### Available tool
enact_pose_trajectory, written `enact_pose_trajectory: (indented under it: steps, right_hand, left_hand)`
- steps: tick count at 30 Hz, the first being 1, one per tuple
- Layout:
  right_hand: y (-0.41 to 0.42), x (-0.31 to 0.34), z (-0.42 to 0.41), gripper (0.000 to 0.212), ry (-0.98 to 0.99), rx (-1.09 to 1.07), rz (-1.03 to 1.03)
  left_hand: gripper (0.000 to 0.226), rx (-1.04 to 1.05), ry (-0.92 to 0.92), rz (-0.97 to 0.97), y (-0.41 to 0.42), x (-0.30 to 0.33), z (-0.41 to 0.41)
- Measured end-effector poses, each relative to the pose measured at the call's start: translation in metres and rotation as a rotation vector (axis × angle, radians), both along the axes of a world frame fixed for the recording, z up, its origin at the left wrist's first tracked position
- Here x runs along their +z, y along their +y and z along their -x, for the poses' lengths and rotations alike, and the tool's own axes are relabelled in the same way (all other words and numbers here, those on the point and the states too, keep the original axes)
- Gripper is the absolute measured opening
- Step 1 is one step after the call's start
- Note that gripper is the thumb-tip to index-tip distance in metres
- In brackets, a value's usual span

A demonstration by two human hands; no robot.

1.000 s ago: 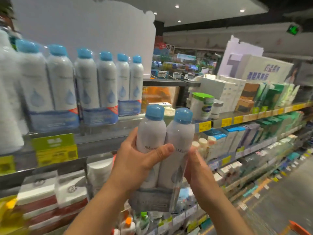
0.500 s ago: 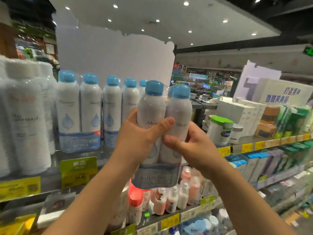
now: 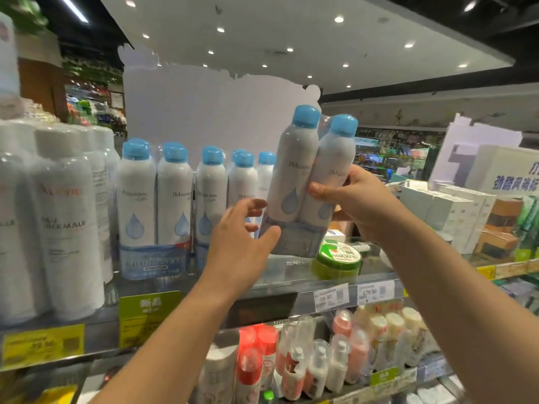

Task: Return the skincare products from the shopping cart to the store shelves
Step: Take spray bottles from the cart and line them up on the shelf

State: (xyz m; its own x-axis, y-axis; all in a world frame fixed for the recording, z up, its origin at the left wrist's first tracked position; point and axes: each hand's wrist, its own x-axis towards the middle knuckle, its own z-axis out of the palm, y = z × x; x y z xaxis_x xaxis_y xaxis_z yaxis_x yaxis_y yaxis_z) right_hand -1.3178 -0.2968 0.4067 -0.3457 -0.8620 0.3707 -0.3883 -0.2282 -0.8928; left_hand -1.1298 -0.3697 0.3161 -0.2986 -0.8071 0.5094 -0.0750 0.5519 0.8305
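Note:
A shrink-wrapped twin pack of white spray bottles [image 3: 303,182] with blue caps is held up at the top shelf's [image 3: 291,279] right end, tilted slightly. My right hand [image 3: 354,199] grips the pack from the right, thumb across its front. My left hand [image 3: 242,228] is spread open at the pack's lower left, thumb touching its bottom wrap. Matching twin packs [image 3: 159,205] stand in a row on the shelf just to the left.
Tall white bottles [image 3: 64,217] fill the shelf's left end. A green-lidded jar [image 3: 337,259] lies under the held pack. White boxes [image 3: 446,211] stand to the right. Small pink and red bottles [image 3: 306,354] crowd the lower shelf behind price tags [image 3: 353,295].
The twin pack has gone up and to the right, toward the shelf's end. My left hand let go of the pack's body and now lies open by its base.

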Motion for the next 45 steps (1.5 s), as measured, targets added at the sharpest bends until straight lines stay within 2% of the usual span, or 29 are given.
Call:
enact_pose_trajectory:
  steps: [6,8,12,16,23,28,45]
  right_hand:
    - [-0.018,-0.012,0.028,0.033,-0.022,-0.007,-0.074]
    - [-0.064,-0.018,0.024,0.034,-0.037,0.052,-0.103]
    - [-0.078,-0.024,0.023,0.04,-0.063,0.059,-0.105]
    - [-0.08,-0.032,0.028,0.03,-0.05,0.068,-0.08]
    - [-0.083,-0.044,0.03,0.03,-0.049,0.058,-0.135]
    - [-0.086,-0.05,0.027,0.022,-0.058,0.024,-0.167]
    - [-0.102,-0.061,0.02,0.02,-0.063,-0.007,-0.195]
  left_hand:
    - [0.026,-0.025,-0.033,-0.107,-0.001,-0.008,0.008]
    - [0.022,0.068,-0.039,-0.129,-0.026,-0.01,-0.004]
    - [0.018,0.086,-0.054,-0.14,-0.032,-0.013,-0.009]
    - [0.021,0.066,-0.068,-0.164,-0.029,-0.016,-0.004]
    - [0.021,0.05,-0.052,-0.195,-0.03,-0.022,-0.002]
    - [0.023,0.063,-0.052,-0.197,-0.032,-0.023,0.002]
    - [0.03,0.103,-0.135,-0.177,-0.035,-0.026,0.008]
